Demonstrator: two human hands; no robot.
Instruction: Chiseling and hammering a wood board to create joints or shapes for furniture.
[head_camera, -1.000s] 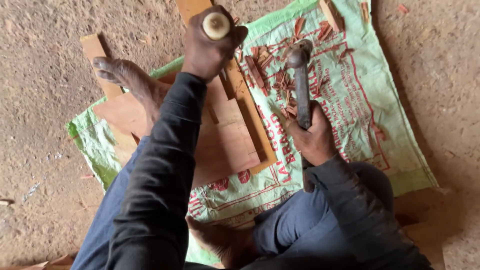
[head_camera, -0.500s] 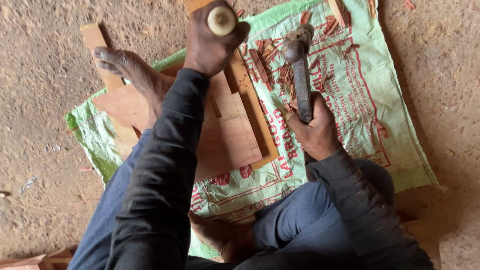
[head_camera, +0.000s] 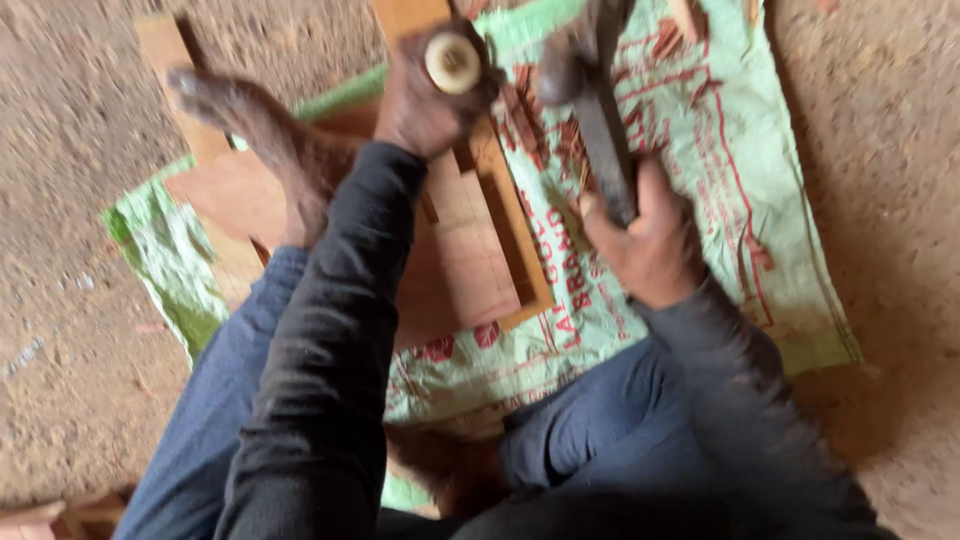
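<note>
The round, pale-ended wooden tool handle (head_camera: 453, 62) stands nearly upright, its flat end facing up, gripped in the left hand (head_camera: 425, 95) over the reddish-brown wooden boards (head_camera: 470, 250). The dark, blurred metal hammer (head_camera: 590, 100) slants up and away, its handle clasped in the right hand (head_camera: 650, 245), its head near the tool handle's top. The boards lie flat, side by side, on a green woven sack (head_camera: 720, 170).

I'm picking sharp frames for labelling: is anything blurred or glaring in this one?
Head view: motion blur smears the right hand and its dark metal hammer; the left hand gripping a pale round-ended wooden handle is soft; light is flat, without glare.
</note>
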